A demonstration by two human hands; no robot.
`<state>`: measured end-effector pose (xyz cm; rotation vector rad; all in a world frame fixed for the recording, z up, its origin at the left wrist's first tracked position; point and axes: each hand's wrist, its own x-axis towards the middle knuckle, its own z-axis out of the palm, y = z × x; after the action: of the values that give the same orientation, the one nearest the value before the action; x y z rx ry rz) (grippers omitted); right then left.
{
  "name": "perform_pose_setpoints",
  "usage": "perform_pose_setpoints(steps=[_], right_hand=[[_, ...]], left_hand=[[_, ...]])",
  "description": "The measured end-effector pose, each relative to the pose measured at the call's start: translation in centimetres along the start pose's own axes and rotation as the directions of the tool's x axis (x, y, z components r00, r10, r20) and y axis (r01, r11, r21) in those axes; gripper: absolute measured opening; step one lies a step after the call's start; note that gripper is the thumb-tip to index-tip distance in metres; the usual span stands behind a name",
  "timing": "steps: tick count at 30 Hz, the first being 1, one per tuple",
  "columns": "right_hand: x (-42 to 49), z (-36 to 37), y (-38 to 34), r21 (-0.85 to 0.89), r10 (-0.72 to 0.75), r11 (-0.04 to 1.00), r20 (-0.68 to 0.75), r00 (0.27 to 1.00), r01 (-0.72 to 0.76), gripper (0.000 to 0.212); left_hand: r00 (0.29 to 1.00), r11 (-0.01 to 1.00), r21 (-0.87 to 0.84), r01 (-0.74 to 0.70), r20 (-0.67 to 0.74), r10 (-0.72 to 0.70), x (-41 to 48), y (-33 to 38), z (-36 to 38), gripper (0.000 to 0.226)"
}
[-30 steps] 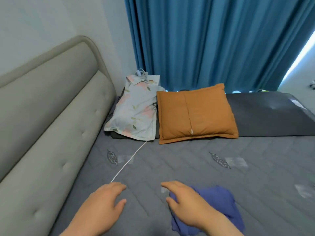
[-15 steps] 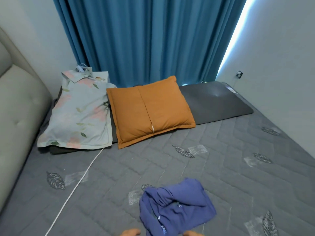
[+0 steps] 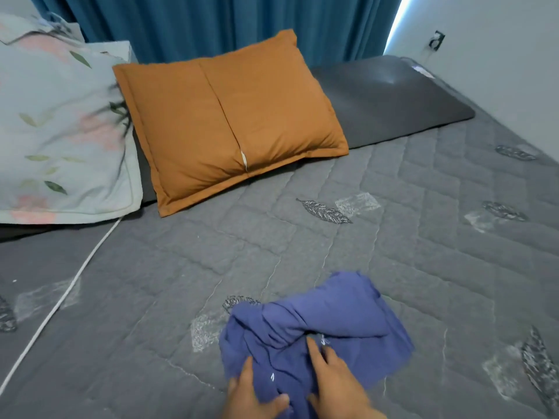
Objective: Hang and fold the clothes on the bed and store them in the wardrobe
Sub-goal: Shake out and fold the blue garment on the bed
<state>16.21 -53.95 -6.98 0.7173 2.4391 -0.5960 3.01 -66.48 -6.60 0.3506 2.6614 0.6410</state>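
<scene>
1. Blue garment (image 3: 320, 322): crumpled in a heap on the grey quilted bedspread (image 3: 423, 267), at the near edge of the bed, low and centre-right in the view. Not folded, not hung.
2. Left hand (image 3: 252, 394): on the garment's near-left edge. Index finger straight and pointing away from the person, thumb splayed out to the right, both lying on top of the cloth. Other fingers can't be made out; the wrist is cut off by the frame edge.
3. Right hand (image 3: 335, 382): on the near middle of the garment, just beside the left hand. Fingers stretched forward and slightly spread, flat on the fabric; index tip sits at a deep crease in the heap. Thumb points left towards the other hand.
4. Both hands are blurred, so finer grip detail is unreadable.
5. Orange pillow (image 3: 230, 125): at the head of the bed, well apart from the garment, overlapping a dark grey pillow (image 3: 393, 104) behind it.
6. Floral pillow (image 3: 57, 131): far left, touching the orange one.
7. White cable (image 3: 60, 297): runs diagonally across the bedspread from under the floral pillow to the lower left.
8. Blue curtain (image 3: 211, 22) behind the bed; wall socket (image 3: 437, 40) on the right wall.
</scene>
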Motion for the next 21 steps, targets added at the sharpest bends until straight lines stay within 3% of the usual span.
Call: perform_pose_setpoints(steps=[1, 3, 4, 6, 8, 10, 12, 13, 15, 16, 17, 19, 20, 21], right_hand=[[0.5, 0.9, 0.4, -0.059, 0.003, 0.998, -0.015, 1.0, -0.004, 0.088], [0.5, 1.0, 1.4, -0.191, -0.007, 0.981, 0.004, 1.0, 0.008, 0.06], [0.6, 1.0, 1.8, -0.119, 0.003, 0.993, -0.005, 1.0, -0.003, 0.04], [0.5, 0.6, 2.5, 0.076, 0.061, 0.996, -0.085, 0.995, -0.054, 0.019], [0.0, -0.2, 3.3, 0.259, 0.144, 0.959, -0.111, 0.983, -0.111, 0.021], [-0.7, -0.9, 3.9, 0.3, 0.185, 0.938, -0.009, 0.983, -0.174, 0.039], [-1.4, -1.4, 3.0, 0.29, 0.179, 0.935, 0.11, 0.978, -0.204, 0.025], [-1.7, -0.9, 2.7, 0.277, 0.167, 0.944, 0.069, 0.983, -0.18, 0.004], [-2.5, 0.7, 3.3, 0.183, 0.102, 0.982, -0.275, 0.956, -0.052, 0.075], [-2.7, 1.7, 2.8, 0.199, 0.1, 0.98, -0.41, 0.907, -0.018, 0.074], [-2.5, 2.1, 2.7, 0.209, 0.093, 0.978, -0.471, 0.877, 0.008, 0.059], [-2.1, 1.3, 0.9, 0.166, -0.019, 0.984, -0.247, 0.969, 0.062, 0.032], [-1.5, 1.3, -0.4, 0.117, -0.002, 0.993, -0.102, 0.995, 0.014, 0.035], [-1.3, 1.5, -1.1, 0.036, -0.094, 0.995, 0.007, 0.996, 0.093, 0.045]], left_hand=[[0.998, 0.998, -0.058, 0.025, 0.056, -0.022, -0.4, -0.8, 1.0, 0.036], [0.962, 0.998, -0.019, 0.055, 0.268, -0.048, -1.7, -1.4, 1.3, 0.026], [0.945, 0.996, -0.043, 0.073, 0.324, -0.056, -2.9, -2.7, 1.0, 0.018], [0.936, 0.971, -0.106, 0.213, 0.307, -0.172, -3.2, -4.5, 0.6, 0.027], [0.932, 0.946, -0.137, 0.295, 0.261, -0.252, -2.2, -5.0, -1.0, 0.03], [0.918, 0.927, -0.12, 0.354, 0.232, -0.321, -1.2, -6.1, -2.4, 0.027], [0.897, 0.922, -0.047, 0.385, 0.254, -0.362, -0.7, -7.5, -3.6, 0.026], [0.889, 0.923, -0.017, 0.385, 0.275, -0.366, -0.8, -8.2, -3.8, 0.026], [0.877, 0.933, 0.035, 0.359, 0.33, -0.35, -1.1, -9.2, -4.0, 0.025], [0.872, 0.941, 0.04, 0.336, 0.364, -0.327, -1.2, -9.6, -3.9, 0.022], [0.87, 0.946, 0.025, 0.322, 0.386, -0.306, -1.5, -10.0, -3.6, 0.019], [0.877, 0.944, -0.039, 0.329, 0.383, -0.29, -2.2, -10.4, -3.2, 0.021], [0.898, 0.941, -0.084, 0.328, 0.338, -0.283, -2.4, -10.7, -2.9, 0.026], [0.916, 0.935, -0.132, 0.331, 0.283, -0.284, -2.5, -10.9, -2.7, 0.028]])
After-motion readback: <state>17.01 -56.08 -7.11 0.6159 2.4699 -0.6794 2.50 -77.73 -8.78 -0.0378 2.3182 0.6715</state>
